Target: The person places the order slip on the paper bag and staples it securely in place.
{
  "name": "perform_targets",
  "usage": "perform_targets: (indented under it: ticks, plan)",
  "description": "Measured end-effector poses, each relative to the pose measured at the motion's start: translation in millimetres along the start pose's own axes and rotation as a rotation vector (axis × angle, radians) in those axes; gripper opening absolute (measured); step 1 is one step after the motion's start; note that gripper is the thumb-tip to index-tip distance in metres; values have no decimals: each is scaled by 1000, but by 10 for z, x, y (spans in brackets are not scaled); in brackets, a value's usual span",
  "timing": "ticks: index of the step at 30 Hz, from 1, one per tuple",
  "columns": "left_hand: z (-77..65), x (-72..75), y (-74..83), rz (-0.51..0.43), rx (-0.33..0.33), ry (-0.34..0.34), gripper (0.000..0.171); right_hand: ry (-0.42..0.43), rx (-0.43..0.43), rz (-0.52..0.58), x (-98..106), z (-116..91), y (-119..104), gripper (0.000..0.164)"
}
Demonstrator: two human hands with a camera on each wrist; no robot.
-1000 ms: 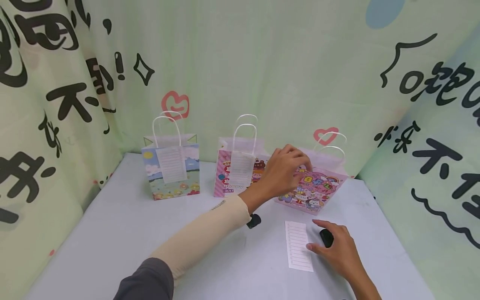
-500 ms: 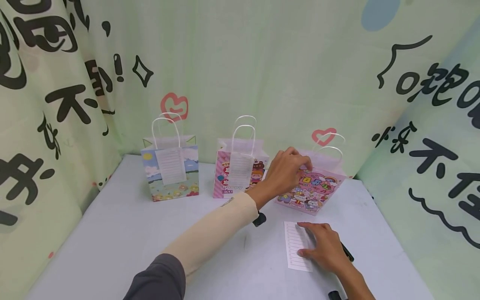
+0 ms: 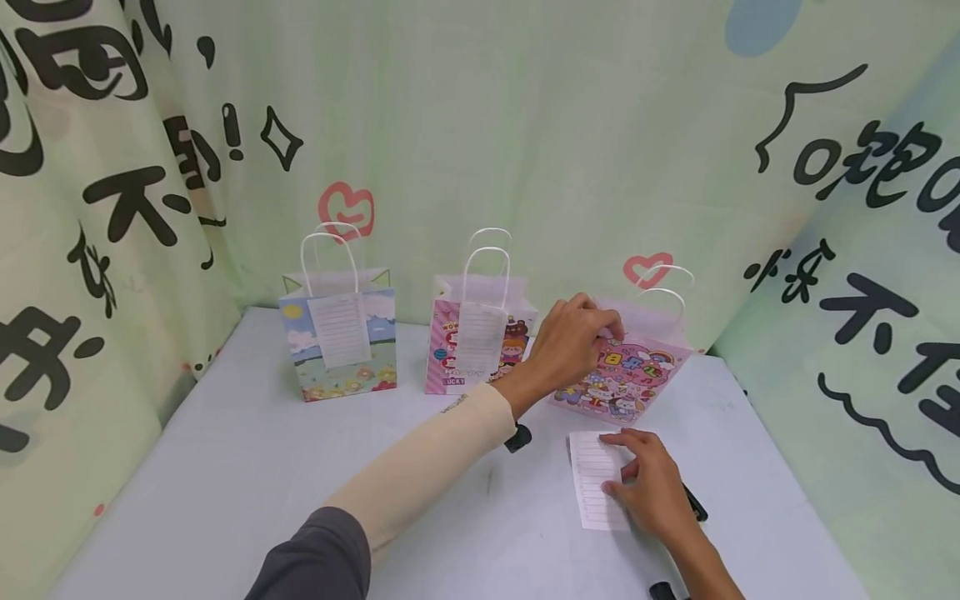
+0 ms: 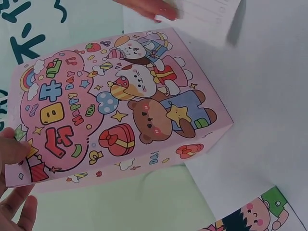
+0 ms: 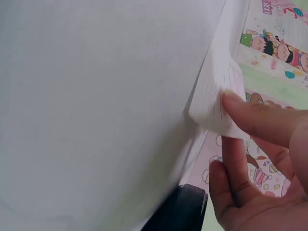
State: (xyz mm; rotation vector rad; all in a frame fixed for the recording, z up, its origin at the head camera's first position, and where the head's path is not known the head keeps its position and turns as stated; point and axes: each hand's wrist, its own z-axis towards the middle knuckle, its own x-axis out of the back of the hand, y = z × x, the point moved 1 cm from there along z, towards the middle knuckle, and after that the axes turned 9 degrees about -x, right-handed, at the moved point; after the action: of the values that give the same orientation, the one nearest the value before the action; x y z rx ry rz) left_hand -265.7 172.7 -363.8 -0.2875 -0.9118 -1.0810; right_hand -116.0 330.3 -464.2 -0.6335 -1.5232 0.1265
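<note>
A pink gift bag [image 3: 637, 375] with cartoon animals stands at the right of the back row, tilted, its white handles up. My left hand [image 3: 567, 340] grips its upper left edge; in the left wrist view the thumb [image 4: 13, 148] lies on the front and the fingers behind. In front of that bag, my right hand [image 3: 651, 483] pinches the right side of a white lined paper slip [image 3: 594, 483]. In the right wrist view the slip [image 5: 219, 94] bends up off the table, thumb on its lined face and fingers behind it.
A blue landscape gift bag [image 3: 341, 387] stands at the left and a pink striped gift bag [image 3: 442, 350] in the middle, each with a lined slip on its front. A printed curtain [image 3: 570, 125] hangs behind the white table [image 3: 225, 483].
My right hand has moved left onto the slip and taken hold of it; the slip has lifted slightly and shifted toward the bag. My left hand keeps its grip on the pink bag.
</note>
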Motion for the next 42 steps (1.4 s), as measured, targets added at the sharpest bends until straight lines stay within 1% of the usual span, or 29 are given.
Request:
perform_targets:
  ticks: [4,6,8,10,13,18,20,22,25,29,34,42]
  plan:
    - [-3,10,13,-1,-3,0,18,-4,-39,75,43,4,-1,47]
    - [-3,11,14,-2,-6,1,18,-10,-50,117,64,5,0,42]
    - [-3,14,16,-2,-12,0,17,4,-55,163,87,1,-1,39]
    - [-4,20,15,4,-17,2,17,40,-42,203,122,2,-13,36]
    - [-4,33,11,13,-22,7,17,123,-19,271,187,15,-31,33]
    - [10,42,-5,29,-26,10,18,252,12,451,320,90,-86,30]
    - [16,43,-1,33,-26,7,18,278,14,552,373,133,-112,31]
    - [21,37,6,40,-26,7,15,291,-2,646,422,182,-138,32]
    - [32,28,22,48,-32,17,12,285,-43,803,478,262,-173,34]
    - [46,-1,29,67,-44,27,9,264,-72,931,517,357,-220,37]
    - [55,-27,36,89,-46,34,8,245,-59,989,533,424,-271,39]
    - [51,-50,34,87,-49,48,9,245,-52,987,550,456,-328,41]
